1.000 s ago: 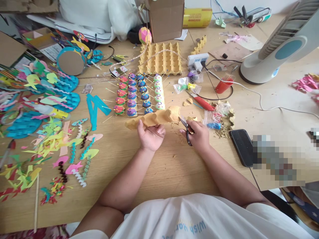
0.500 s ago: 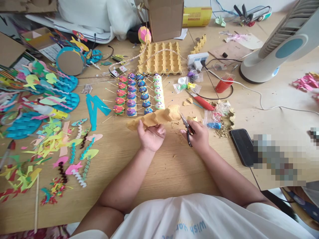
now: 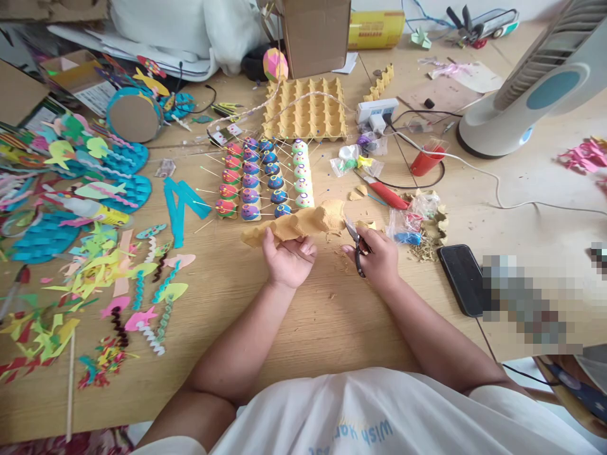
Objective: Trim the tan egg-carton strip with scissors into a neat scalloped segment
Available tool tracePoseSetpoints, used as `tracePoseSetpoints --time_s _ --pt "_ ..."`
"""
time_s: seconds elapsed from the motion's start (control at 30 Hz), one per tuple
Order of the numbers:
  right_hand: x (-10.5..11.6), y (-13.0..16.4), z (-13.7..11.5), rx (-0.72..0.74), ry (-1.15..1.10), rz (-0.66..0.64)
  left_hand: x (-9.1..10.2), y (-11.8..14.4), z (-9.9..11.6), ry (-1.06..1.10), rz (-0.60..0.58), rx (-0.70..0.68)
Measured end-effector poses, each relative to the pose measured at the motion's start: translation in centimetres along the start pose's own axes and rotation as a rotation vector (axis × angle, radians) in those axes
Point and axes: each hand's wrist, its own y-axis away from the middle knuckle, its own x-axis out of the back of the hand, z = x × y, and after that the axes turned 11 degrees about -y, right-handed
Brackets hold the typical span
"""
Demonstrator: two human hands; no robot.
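Scissors (image 3: 355, 243) sit in the right hand (image 3: 377, 258), whose fingers are curled shut around the dark handles, with the short blades pointing up and away toward the near end of a strip of egg-carton cardboard (image 3: 296, 224). The blade tips lie just beside the strip's right end; whether they bite into it cannot be told. The left hand (image 3: 288, 259) is turned palm up and closed on the strip from below, thumb on its near edge, so the tan piece stretches left and right above the fingers, just over the wooden table (image 3: 313, 316). Small tan scraps (image 3: 339, 251) lie on the table between the two hands. Directly behind the strip stand rows of painted egg-cup figures (image 3: 265, 180) stuck with thin sticks, and behind those lies a plain yellow egg tray (image 3: 304, 109). To the right of the right hand are clear plastic bags (image 3: 411, 218), a red-handled tool (image 3: 387, 196) and, nearer the table edge, a black phone (image 3: 461, 278). A white desk fan (image 3: 531, 95) stands at the far right. Coloured paper cut-outs (image 3: 95, 253) cover the left part of the table, well apart from both hands.
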Motion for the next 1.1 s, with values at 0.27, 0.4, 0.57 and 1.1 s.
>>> tracePoseSetpoints --time_s 0.27,0.4,0.57,1.1 --pt "-0.05 0.00 0.02 0.001 0.020 -0.002 0.09 0.00 -0.09 -0.007 0.005 0.002" --pt "-0.07 0.03 0.01 0.007 0.008 0.009 0.10 0.01 -0.10 0.006 -0.005 0.008" --pt "-0.01 0.04 -0.07 0.023 0.004 0.015 0.02 0.10 -0.10 0.017 -0.021 0.008" --pt "-0.04 0.09 0.07 0.020 0.008 0.004 -0.21 0.13 0.04 0.029 0.013 0.023"
